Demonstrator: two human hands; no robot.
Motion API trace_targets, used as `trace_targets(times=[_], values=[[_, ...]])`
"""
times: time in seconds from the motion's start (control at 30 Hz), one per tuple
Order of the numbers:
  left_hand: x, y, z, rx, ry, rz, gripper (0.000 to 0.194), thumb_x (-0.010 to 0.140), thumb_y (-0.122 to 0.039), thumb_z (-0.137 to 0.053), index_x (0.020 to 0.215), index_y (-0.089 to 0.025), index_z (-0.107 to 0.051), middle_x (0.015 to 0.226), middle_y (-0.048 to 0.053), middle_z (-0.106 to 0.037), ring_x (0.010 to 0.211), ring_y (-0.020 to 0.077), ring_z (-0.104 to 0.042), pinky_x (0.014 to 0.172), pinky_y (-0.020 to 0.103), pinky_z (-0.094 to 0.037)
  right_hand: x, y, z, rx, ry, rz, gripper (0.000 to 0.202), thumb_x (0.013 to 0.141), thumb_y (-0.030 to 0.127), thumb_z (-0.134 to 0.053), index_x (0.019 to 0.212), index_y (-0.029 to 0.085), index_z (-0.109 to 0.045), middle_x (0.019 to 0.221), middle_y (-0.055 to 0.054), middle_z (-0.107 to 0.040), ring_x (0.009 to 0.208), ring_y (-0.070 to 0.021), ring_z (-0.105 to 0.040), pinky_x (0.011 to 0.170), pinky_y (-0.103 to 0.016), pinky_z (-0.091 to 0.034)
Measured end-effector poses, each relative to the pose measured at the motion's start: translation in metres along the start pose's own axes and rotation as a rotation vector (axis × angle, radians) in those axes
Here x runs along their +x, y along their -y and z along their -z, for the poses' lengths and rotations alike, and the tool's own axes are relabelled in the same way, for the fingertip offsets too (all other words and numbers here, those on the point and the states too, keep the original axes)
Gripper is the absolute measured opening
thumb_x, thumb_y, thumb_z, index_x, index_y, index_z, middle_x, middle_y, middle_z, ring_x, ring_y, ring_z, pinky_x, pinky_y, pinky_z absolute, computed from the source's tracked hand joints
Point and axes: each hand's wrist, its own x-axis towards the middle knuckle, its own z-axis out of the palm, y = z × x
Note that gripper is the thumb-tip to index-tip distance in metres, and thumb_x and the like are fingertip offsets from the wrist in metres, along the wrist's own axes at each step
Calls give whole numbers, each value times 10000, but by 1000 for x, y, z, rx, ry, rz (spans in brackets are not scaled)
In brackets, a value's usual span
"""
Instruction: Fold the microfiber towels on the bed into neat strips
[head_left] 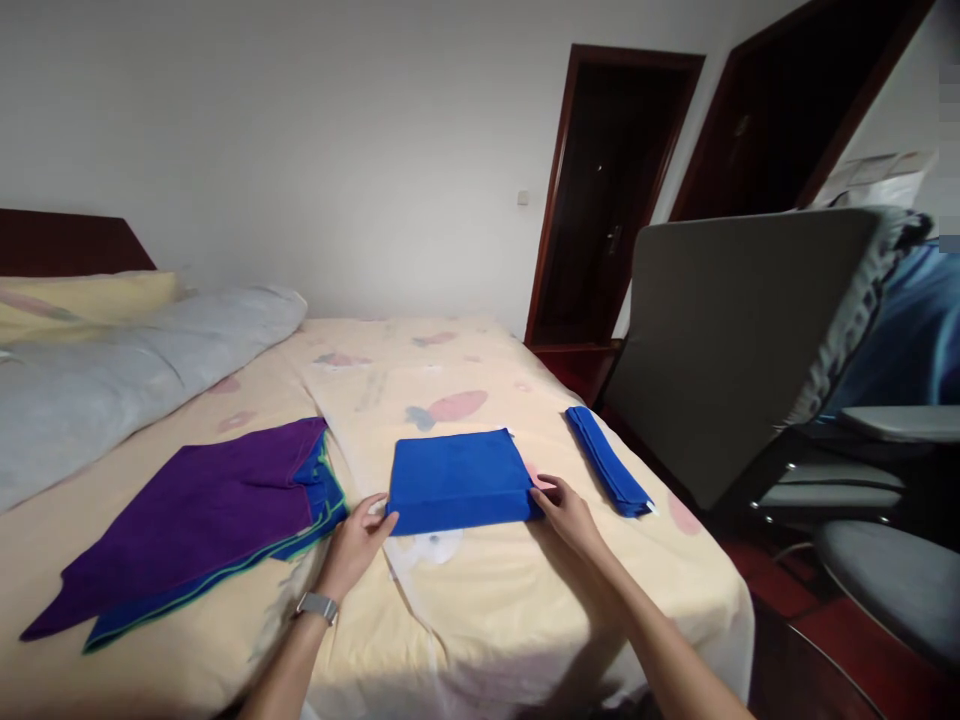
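A blue cloth lies on the bed in front of me, its near edge folded over into a flat strip. My left hand pinches the near left corner of that fold, thumb on top. At the near right corner, my right hand grips the other end between thumb and fingers. A narrow folded blue cloth rests to the right, with a small white tag at its near end. On the left are spread a purple garment and, under it, blue cloths with green edging.
The bed has a pale yellow patterned sheet. A rolled grey quilt and a yellow pillow lie at the left. Close to the bed's right side stands a grey office chair. A dark door is at the back.
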Motion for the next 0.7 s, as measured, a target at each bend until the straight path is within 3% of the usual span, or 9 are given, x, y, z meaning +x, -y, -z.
trace_targets(times=[0.13, 0.27, 0.4, 0.57, 0.7], values=[[-7, 0, -12, 38, -71, 32, 477, 836, -516, -586, 1173, -178, -575, 855, 87, -779, 806, 264, -740, 718, 329, -558, -1, -1, -2, 7, 7, -13, 466, 813, 440, -644, 1192, 172, -604, 971, -94, -738, 920, -273, -696, 820, -386, -549], [-13, 6, -19, -8, -98, 67, 471, 846, -520, -560, 1160, -169, -580, 994, 151, -769, 965, 314, -719, 822, 412, -554, -7, -4, -1, 82, 45, 23, 424, 796, 401, -657, 1158, 181, -641, 965, -83, -748, 924, -285, -703, 821, -402, -561], [-8, 14, -20, -121, -74, 103, 500, 843, -541, -565, 1145, -143, -575, 1035, 163, -761, 1014, 301, -710, 845, 369, -567, -6, -8, 0, 177, 39, 11, 420, 814, 451, -625, 1113, 161, -674, 1031, -106, -742, 983, -303, -692, 828, -410, -573], [-2, 11, -17, -180, -55, 121, 446, 814, -549, -600, 954, -131, -658, 969, 154, -775, 959, 316, -723, 805, 345, -573, -5, -9, -1, 169, 38, 39, 395, 853, 478, -576, 1050, 162, -705, 1081, -116, -728, 1020, -315, -678, 890, -449, -553], [-3, 4, -14, -182, -50, 123, 479, 808, -570, -593, 926, -123, -714, 981, 128, -777, 964, 323, -715, 811, 345, -561, -9, -10, 1, 125, 99, 87, 455, 825, 424, -641, 1206, 175, -657, 1147, -106, -707, 1061, -310, -664, 917, -451, -544]])
